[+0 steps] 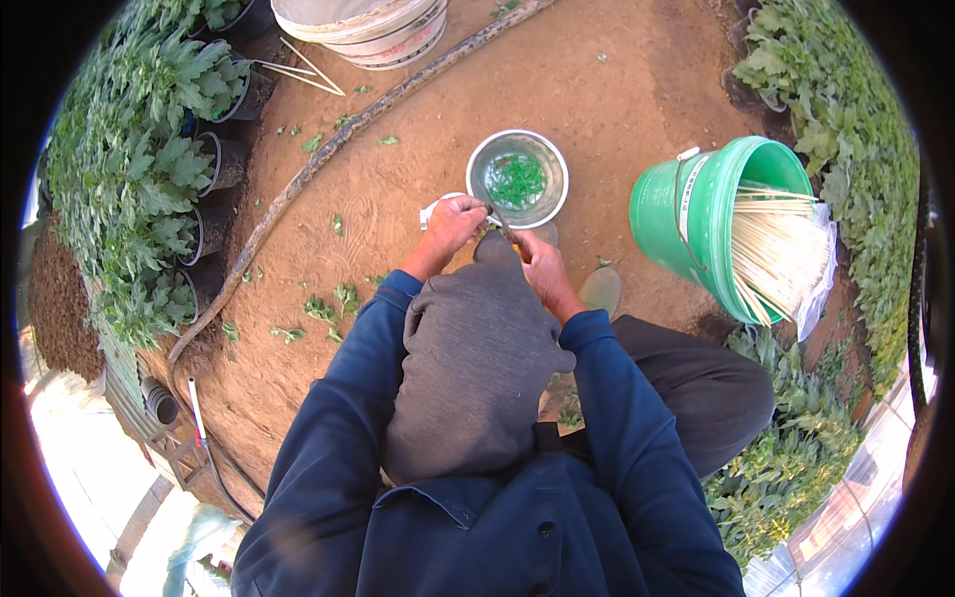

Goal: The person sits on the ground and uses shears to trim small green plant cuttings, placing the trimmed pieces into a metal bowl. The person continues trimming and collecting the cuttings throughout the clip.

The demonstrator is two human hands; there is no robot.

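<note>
Both my hands are close together at the near rim of a round metal bowl (pixel 556 198), in which a tangle of short green ties (pixel 516 181) lies. My left hand (pixel 453 224) has its thumb and fingers pinched at the end of a thin dark item (pixel 501 220); what it is I cannot tell. The other end of that item runs into my right hand (pixel 546 267), whose fingers are closed around it. A white object (pixel 427 215) is partly visible beside the bowl, behind my left hand.
A tipped green bucket (pixel 675 205) with many thin wooden sticks (pixel 768 246) lies at right. A dark hose (pixel 298 183) crosses the soil floor at left. Potted leafy plants (pixel 157 186) line both sides. A white tub (pixel 373 33) stands at the top, with loose sticks (pixel 302 73) beside it.
</note>
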